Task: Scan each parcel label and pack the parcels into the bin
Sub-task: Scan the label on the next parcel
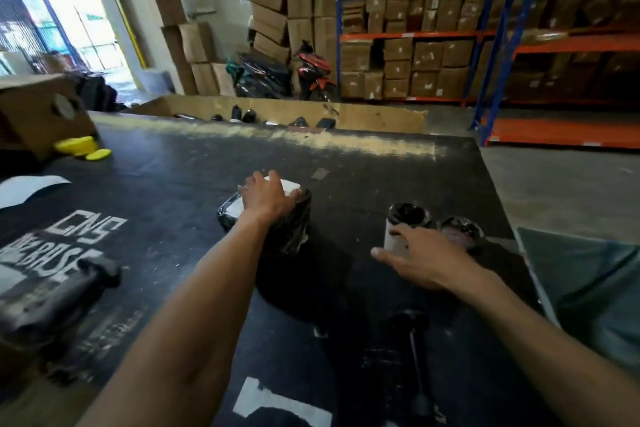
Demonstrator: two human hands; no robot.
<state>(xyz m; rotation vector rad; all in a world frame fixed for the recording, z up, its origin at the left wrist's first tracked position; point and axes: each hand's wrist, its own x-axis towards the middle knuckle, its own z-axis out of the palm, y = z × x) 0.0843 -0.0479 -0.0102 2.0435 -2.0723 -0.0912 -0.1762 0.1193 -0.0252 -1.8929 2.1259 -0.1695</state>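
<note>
On the black table [363, 184] stands a parcel wrapped in black plastic [287, 229] with a white label on top. My left hand [266, 198] lies over its top, fingers curled on the label. To its right stands a smaller black-wrapped cylinder parcel [405, 222] with a white label on its side; my right hand [419, 256] is spread open just in front of it, fingertips at the label. A third black parcel [462, 230] sits right of that. Beyond the table's far edge is the big cardboard bin [374, 118], holding several black parcels.
A black bundle [52, 295] lies at the near left. A tipped cardboard box [34, 111] with yellow pads [83, 147] sits at the far left. A grey-green sheet [588, 288] is at the right edge. Shelves of cartons [450, 28] and a red motorbike [313, 74] stand behind.
</note>
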